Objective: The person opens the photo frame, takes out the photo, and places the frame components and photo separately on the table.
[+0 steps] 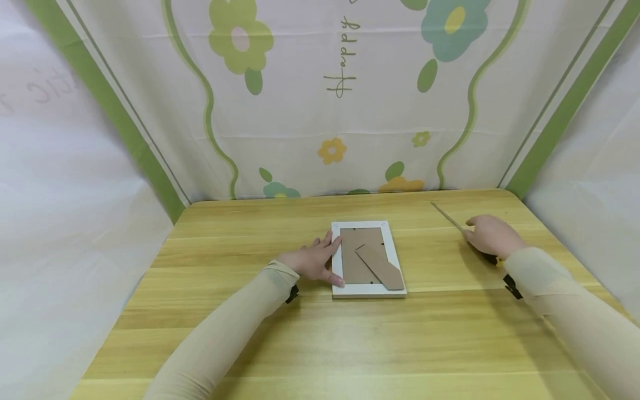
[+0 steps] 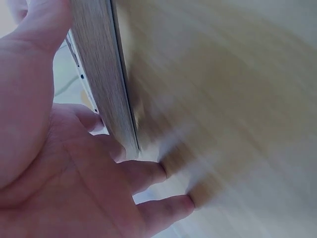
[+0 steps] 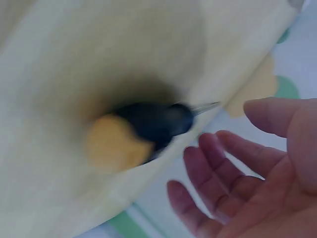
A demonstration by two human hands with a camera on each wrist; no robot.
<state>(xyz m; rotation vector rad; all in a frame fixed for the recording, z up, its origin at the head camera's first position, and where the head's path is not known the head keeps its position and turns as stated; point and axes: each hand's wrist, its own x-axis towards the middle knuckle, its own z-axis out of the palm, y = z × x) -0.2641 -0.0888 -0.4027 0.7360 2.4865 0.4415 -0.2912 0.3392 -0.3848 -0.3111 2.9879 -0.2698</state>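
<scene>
A white picture frame lies face down on the wooden table, its brown backing board and slanting stand leg uppermost. Against its left side rests my left hand, fingers spread and thumb on the near left corner. The left wrist view shows the frame's side edge beside the palm. At the right, my right hand is over a screwdriver with a black and yellow handle. Its thin shaft points to the far left. In the right wrist view the fingers are loosely bent, apart from the blurred handle.
The wooden table ends at the back against a hanging cloth printed with flowers. White sheets hang at both sides.
</scene>
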